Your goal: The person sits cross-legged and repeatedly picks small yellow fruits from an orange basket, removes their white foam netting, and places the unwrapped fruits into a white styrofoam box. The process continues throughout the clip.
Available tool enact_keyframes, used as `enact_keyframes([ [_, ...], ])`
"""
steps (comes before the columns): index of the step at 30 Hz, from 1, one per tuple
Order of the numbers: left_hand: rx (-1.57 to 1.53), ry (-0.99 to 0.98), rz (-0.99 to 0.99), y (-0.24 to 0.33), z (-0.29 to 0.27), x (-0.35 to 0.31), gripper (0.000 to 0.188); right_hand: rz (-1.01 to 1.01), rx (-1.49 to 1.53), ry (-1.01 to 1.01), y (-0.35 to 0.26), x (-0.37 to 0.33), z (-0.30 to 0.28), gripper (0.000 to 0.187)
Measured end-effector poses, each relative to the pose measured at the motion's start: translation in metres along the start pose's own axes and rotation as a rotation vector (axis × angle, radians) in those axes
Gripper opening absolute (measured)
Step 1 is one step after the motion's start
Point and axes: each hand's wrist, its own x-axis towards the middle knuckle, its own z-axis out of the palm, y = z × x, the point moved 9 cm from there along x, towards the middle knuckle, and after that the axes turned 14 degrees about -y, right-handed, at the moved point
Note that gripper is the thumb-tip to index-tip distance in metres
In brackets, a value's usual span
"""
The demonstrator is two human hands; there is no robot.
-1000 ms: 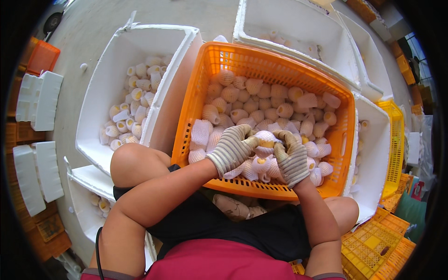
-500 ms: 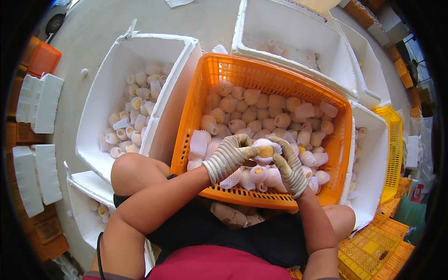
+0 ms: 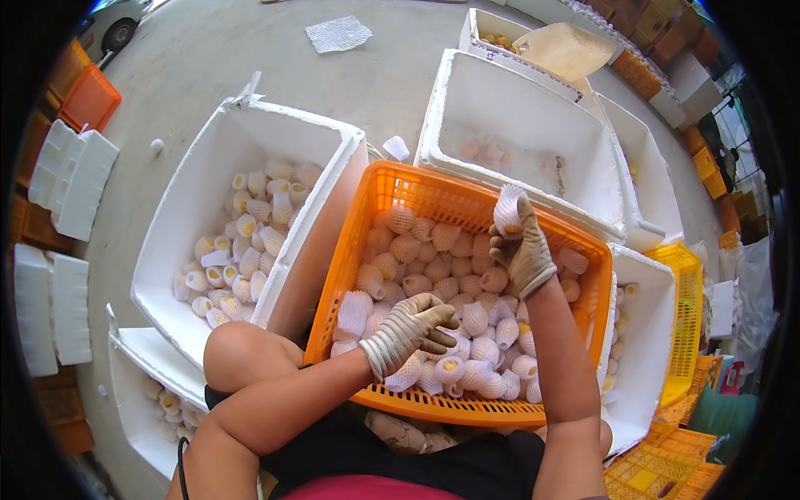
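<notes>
My right hand point(image 3: 525, 254), in a pale work glove, is closed on a yellowish fruit in a white foam net sleeve point(image 3: 509, 210). It holds the fruit up over the far right part of the orange plastic crate point(image 3: 467, 190). Several more net-wrapped fruits point(image 3: 433, 267) lie heaped inside the crate. My left hand point(image 3: 412, 332), gloved in the same way with a ribbed cuff, hovers over the near left part of the heap. Its fingers are bent but apart, with nothing visible between them.
A white foam box point(image 3: 150, 242) with several net-wrapped fruits stands left of the crate. Another foam box point(image 3: 533, 100) stands behind it, and a third point(image 3: 654, 358) at its right. Yellow crates point(image 3: 685, 308) stand beyond. A foam sheet point(image 3: 337, 34) lies on the floor.
My right hand has moved away and up with the wrapped fruit. My left hand has let go of it and sunk slightly lower. The whole view has shifted, showing more floor beyond.
</notes>
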Motion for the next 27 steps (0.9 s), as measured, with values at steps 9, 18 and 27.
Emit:
enact_keyframes([
  [9, -0.323, 0.274, 0.351, 0.052, -0.064, -0.015, 0.016, -0.081, -0.325, -0.079, 0.013, 0.059, 0.014, 0.037],
  [18, -0.375, 0.381, 0.446, 0.062, -0.075, -0.017, 0.013, 0.291, -1.678, 0.176, 0.143, 0.083, -0.021, 0.089],
  [27, -0.245, 0.39, 0.339, 0.059, -0.068, -0.01, 0.013, -0.045, -1.287, 0.131, 0.125, 0.093, -0.035, 0.063],
])
